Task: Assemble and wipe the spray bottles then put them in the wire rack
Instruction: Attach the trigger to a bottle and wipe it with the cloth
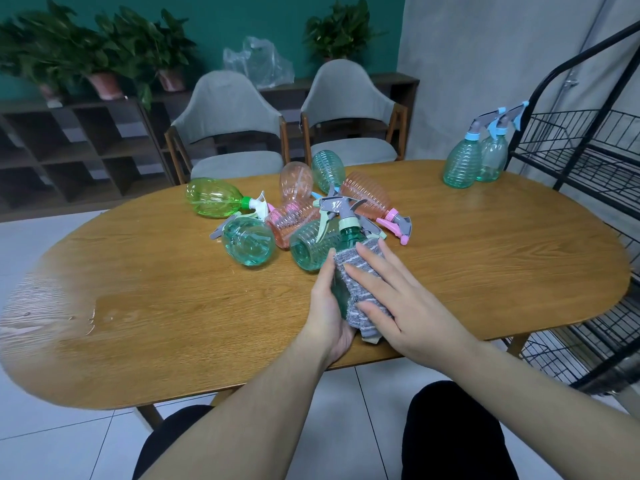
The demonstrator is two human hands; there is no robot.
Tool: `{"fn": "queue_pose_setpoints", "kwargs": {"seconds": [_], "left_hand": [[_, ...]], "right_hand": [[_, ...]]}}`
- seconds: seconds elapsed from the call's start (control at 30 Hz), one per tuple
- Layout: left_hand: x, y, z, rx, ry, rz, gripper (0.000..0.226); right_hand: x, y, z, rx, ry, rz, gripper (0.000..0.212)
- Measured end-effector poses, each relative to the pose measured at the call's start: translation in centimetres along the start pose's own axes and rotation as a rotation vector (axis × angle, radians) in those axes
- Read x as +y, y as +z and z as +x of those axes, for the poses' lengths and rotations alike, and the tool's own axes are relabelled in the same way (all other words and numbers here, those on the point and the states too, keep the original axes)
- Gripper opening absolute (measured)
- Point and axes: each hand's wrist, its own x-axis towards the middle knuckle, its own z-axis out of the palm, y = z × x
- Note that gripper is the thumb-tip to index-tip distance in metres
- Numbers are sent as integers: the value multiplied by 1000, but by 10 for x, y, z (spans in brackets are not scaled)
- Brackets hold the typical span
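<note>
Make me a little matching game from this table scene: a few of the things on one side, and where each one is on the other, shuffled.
Things:
1. grey striped cloth
2. light green bottle
3. two teal bottles with blue spray heads
4. clear plastic bag

Places:
A. standing upright at the table's far right, beside the wire rack
B. on the shelf behind the chairs
C. pressed against a teal bottle under the right hand
D. lying on its side at the left of the pile

Pairs: 1-C, 2-D, 3-A, 4-B
</note>
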Motion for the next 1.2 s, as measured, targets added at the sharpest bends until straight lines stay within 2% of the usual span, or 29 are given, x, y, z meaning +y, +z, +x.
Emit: {"fn": "queue_pose_setpoints", "kwargs": {"seconds": [0.17,0.3,0.57,0.7,0.8,0.9,1.03,1.2], "left_hand": [[3,0,-5,-34,13,62,54],[2,-2,-2,-5,57,94,65],[-1,-2,2,-55,56,48,41],[-4,-3,3,-70,46,70,45],[-4,-3,3,-69,43,54,44],[-2,-1,2,-64,31,50,42],[2,3,-2,-39,16,11,43],[1,2,-3,-22,31,-4,45]], "right_hand": [[1,9,-13,71,-30,48,46],[-3,12,-13,111,99,236,45],[-15,-7,22,213,340,472,38],[-15,-21,40,270,506,590,39],[-15,-24,48,284,532,604,40],[-18,-19,53,225,485,542,43],[-15,-4,43,38,359,182,54],[-11,-2,24,41,154,38,55]]}}
